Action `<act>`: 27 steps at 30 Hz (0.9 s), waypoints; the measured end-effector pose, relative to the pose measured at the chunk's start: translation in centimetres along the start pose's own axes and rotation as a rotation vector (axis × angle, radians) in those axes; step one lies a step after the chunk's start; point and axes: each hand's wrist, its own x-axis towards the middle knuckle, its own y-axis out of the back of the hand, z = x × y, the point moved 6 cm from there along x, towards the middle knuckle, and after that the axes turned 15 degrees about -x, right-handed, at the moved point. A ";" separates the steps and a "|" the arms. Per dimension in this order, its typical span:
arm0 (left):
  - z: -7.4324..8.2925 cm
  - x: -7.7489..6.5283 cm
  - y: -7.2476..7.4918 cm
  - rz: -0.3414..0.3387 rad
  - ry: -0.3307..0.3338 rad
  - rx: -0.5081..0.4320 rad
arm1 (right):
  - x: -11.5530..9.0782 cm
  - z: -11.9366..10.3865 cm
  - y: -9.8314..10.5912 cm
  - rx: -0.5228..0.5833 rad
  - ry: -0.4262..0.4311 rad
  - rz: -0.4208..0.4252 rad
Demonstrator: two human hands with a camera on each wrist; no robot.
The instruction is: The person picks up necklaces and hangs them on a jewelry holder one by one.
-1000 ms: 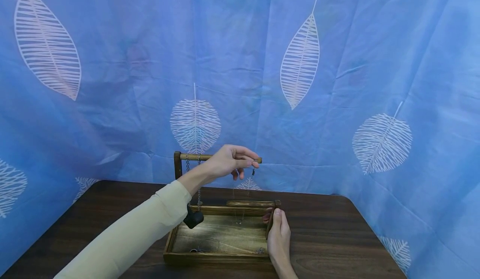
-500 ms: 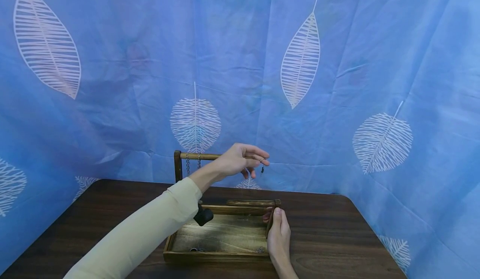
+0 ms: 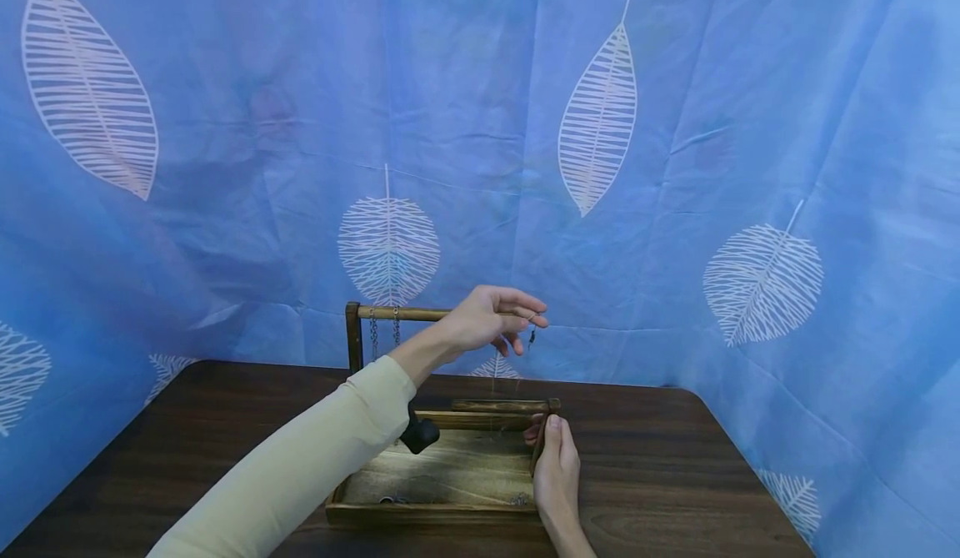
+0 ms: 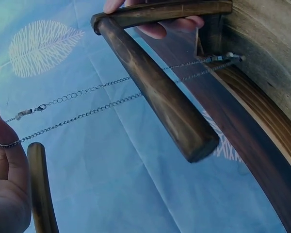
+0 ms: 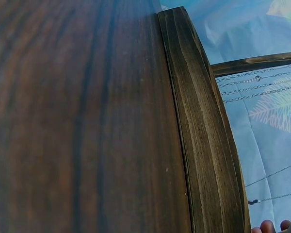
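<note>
My left hand [image 3: 483, 320] holds up a thin chain necklace [image 4: 80, 116] at its fingertips, just right of the upper bar [image 3: 420, 314] of a wooden jewelry stand [image 3: 435, 509]. A small dark end of the chain dangles below the fingers. In the left wrist view, the two strands run behind the lower, shorter bar [image 4: 155, 87] toward the stand's tray, and the clasp shows near the hand [image 4: 7, 194]. My right hand [image 3: 557, 462] grips the short post at the stand's right end, thumb in front and fingers behind.
Other chains [image 3: 397, 324] hang from the upper bar's left part. The stand's tray holds a ring [image 3: 387, 500] and a small silvery heap [image 3: 519, 500]. A black device [image 3: 420, 434] sits under my left wrist. Behind the dark table [image 3: 660, 458] hangs a blue leaf-patterned cloth [image 3: 480, 124].
My left hand has moved right along the upper bar to just past its end, carrying the necklace. The right hand stays on the post, and the stand has not moved.
</note>
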 end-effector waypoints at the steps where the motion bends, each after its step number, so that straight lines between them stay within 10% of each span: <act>1: 0.0 0.1 0.0 0.004 0.002 -0.003 | 0.0 0.0 0.0 -0.002 -0.002 -0.001; 27: -0.3 0.8 -0.2 0.200 0.056 -0.204 | -0.1 -0.2 0.1 0.011 0.023 -0.010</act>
